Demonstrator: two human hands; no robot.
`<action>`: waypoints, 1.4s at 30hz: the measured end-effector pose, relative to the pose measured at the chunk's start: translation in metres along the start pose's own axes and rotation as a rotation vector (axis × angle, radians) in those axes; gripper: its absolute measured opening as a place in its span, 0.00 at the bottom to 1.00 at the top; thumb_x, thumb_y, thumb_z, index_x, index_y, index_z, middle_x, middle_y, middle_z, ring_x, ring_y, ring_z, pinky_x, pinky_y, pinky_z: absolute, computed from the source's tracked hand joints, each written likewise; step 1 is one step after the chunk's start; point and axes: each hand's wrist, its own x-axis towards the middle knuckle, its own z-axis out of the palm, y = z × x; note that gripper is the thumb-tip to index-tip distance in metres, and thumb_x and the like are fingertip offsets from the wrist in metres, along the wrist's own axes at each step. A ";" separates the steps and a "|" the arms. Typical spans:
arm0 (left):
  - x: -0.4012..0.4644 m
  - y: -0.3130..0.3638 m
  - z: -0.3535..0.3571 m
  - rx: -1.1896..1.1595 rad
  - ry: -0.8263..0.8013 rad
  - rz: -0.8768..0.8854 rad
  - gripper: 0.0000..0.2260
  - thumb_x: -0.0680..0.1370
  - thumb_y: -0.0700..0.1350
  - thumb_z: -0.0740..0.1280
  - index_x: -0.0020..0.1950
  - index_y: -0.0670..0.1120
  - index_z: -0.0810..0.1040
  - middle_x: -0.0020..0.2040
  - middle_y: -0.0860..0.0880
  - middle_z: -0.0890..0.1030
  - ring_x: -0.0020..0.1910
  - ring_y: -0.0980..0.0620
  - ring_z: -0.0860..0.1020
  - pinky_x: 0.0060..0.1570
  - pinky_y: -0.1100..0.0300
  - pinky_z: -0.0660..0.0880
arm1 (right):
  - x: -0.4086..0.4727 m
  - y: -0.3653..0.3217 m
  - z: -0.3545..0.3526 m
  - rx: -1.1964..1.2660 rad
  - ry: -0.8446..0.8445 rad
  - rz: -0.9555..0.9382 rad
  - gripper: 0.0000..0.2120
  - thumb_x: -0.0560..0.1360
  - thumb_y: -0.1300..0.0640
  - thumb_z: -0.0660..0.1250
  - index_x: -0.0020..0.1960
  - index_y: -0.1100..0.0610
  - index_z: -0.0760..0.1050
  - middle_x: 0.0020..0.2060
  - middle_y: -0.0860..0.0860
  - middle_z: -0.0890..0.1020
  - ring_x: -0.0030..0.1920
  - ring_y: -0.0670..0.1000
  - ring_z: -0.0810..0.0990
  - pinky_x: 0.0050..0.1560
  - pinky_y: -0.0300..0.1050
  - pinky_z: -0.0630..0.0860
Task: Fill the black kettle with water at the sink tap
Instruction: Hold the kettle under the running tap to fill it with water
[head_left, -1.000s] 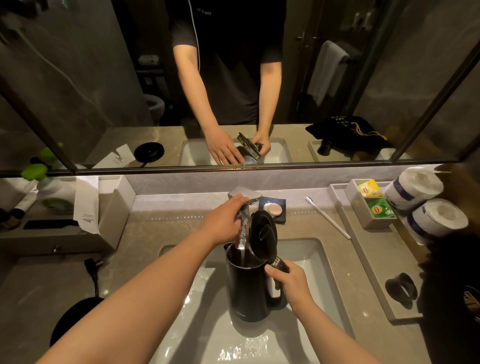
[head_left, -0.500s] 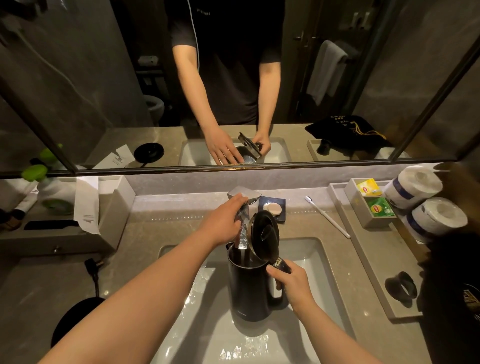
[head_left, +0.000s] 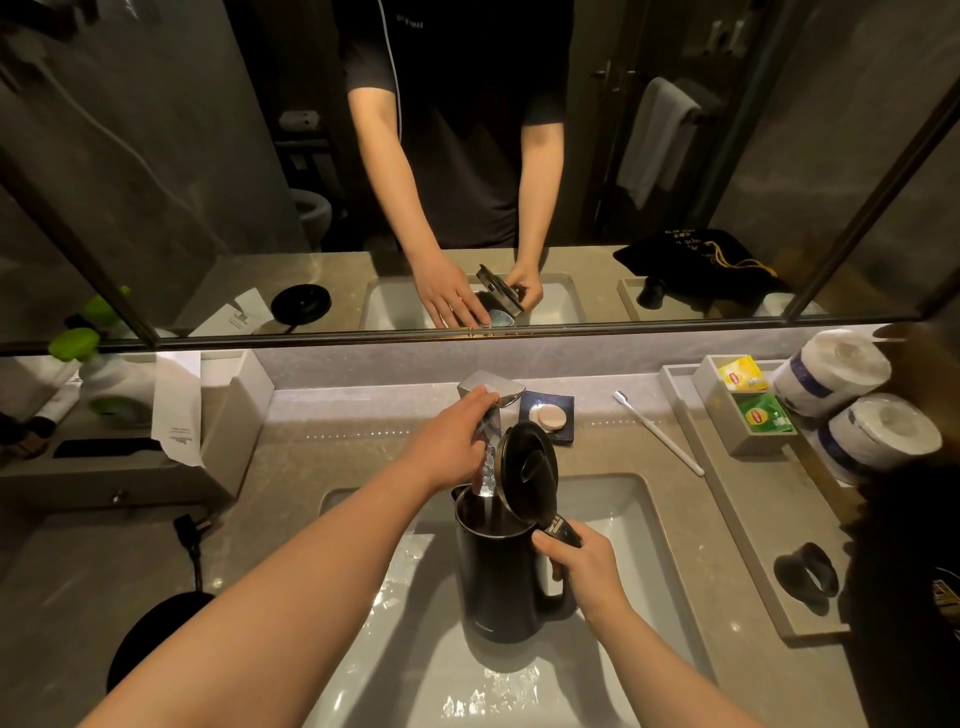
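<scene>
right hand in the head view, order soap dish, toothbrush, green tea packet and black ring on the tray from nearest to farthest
From the right hand, whose grip is on the kettle handle:
1. Soap dish, behind the sink beside the tap, and black ring, on the tray to the right: too close to call.
2. Toothbrush, on the counter, back right.
3. Green tea packet, in the box at the tray's far end.

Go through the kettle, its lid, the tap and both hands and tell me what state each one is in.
Black kettle: upright in sink, taking water.
Lid: flipped open.
Tap: running.
Left hand: on the tap.
Right hand: grip closed on kettle handle.
</scene>
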 end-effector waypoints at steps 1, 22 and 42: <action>0.000 0.000 0.000 -0.002 -0.001 -0.001 0.31 0.75 0.40 0.64 0.75 0.56 0.58 0.78 0.52 0.59 0.72 0.48 0.64 0.66 0.51 0.65 | 0.000 0.000 0.000 0.003 -0.001 0.000 0.11 0.71 0.58 0.75 0.32 0.54 0.77 0.22 0.45 0.77 0.27 0.50 0.73 0.31 0.42 0.73; -0.002 0.003 -0.001 0.001 -0.002 -0.011 0.31 0.75 0.40 0.63 0.76 0.55 0.58 0.78 0.51 0.58 0.73 0.48 0.63 0.67 0.51 0.65 | 0.001 0.001 -0.003 0.009 0.015 -0.003 0.11 0.70 0.58 0.76 0.31 0.51 0.78 0.22 0.45 0.77 0.27 0.50 0.73 0.31 0.42 0.73; -0.001 0.003 -0.002 0.007 -0.004 -0.015 0.31 0.75 0.40 0.64 0.75 0.55 0.58 0.78 0.51 0.59 0.73 0.47 0.63 0.67 0.49 0.66 | -0.001 -0.002 0.001 0.007 0.034 0.008 0.09 0.71 0.58 0.75 0.35 0.53 0.78 0.26 0.45 0.79 0.32 0.52 0.75 0.32 0.42 0.73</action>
